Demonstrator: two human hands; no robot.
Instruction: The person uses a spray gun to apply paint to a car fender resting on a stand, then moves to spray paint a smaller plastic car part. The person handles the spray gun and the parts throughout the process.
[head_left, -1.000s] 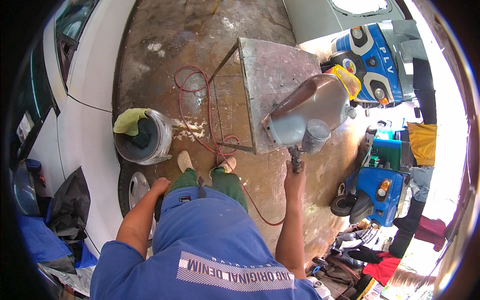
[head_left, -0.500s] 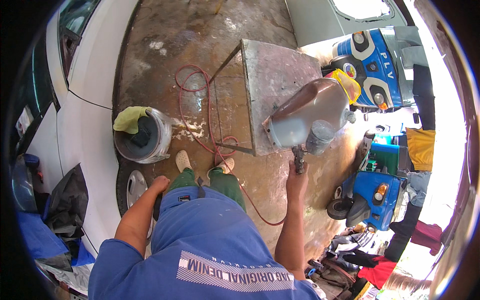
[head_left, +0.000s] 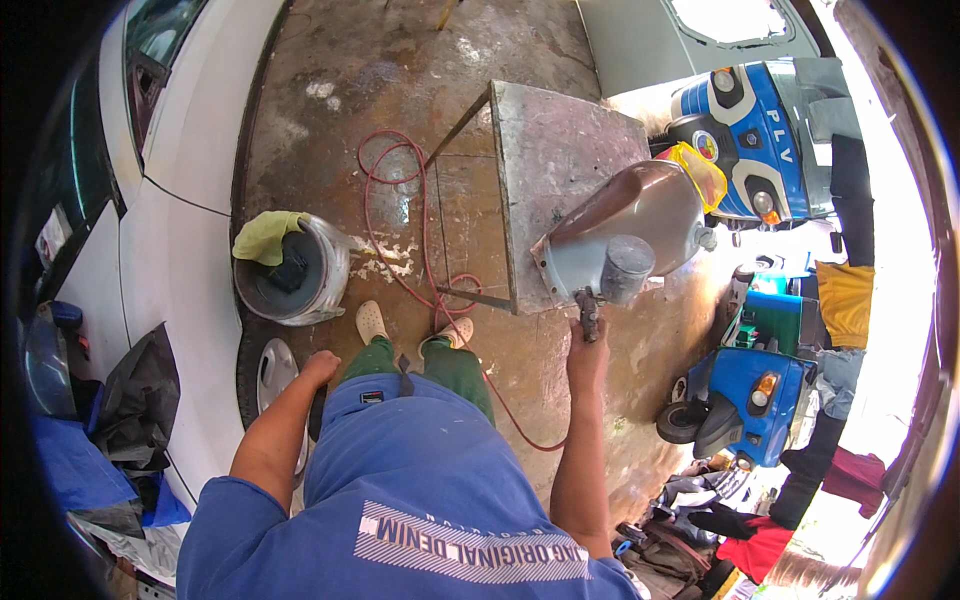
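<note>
Head view: right hand (head_left: 588,345) wrapped round the grip of a spray gun (head_left: 588,308), fingers clamped on it. Gun body sits just past the knuckles; its grey cup (head_left: 628,270) is up and to the right, overlapping the lower edge of the fuel tank (head_left: 625,205) in view. Can't tell if gun touches tank. Tank: part brown, part pale grey, lies over the table's (head_left: 555,130) right side. Left hand (head_left: 321,367) hangs by the thigh, well apart from the gun; fingers look curled, can't tell if they hold anything.

Around: yellow plastic (head_left: 704,175) at tank's far end, blue-and-white vehicle front (head_left: 745,140) just beyond. Red hose (head_left: 428,230) loops over the floor left of the table, runs behind the right forearm. Bucket (head_left: 338,285) further left, green cloth (head_left: 265,237) over its rim.

Surface/room: tabletop stained, scuffed. Floor (head_left: 330,130) brown, blotchy, shiny patches. White car (head_left: 180,250) along the left; blue vehicle (head_left: 745,390) and hanging clothes (head_left: 845,290) right, bright light behind.
</note>
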